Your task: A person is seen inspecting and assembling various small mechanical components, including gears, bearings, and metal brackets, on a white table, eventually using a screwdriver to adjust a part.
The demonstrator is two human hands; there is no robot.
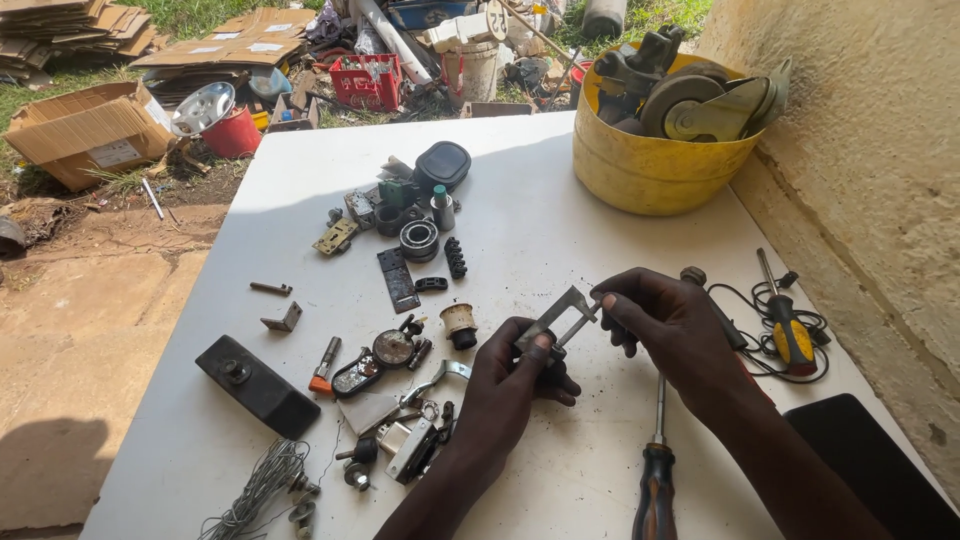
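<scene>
Left hand point(512, 385) closed round a small grey metal bracket point(558, 318), fingers pinching its lower end to steady it above the tabletop point(520, 215). Right hand point(672, 325) nipping the bracket's upper right tip, thumb and forefinger together. Below, near right, a wooden-handled screwdriver point(655, 470); far right, a yellow bucket point(650, 165) of castors.

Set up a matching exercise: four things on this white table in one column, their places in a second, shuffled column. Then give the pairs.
Things:
1. yellow bucket
2. wire bundle
3. yellow-handled screwdriver
4. metal bracket

Places:
A. near-left table corner
B. held between left hand and right hand
C. far-right corner, full of caster wheels
D. right edge, on a black cable

Pairs: 1-C, 2-A, 3-D, 4-B
</scene>
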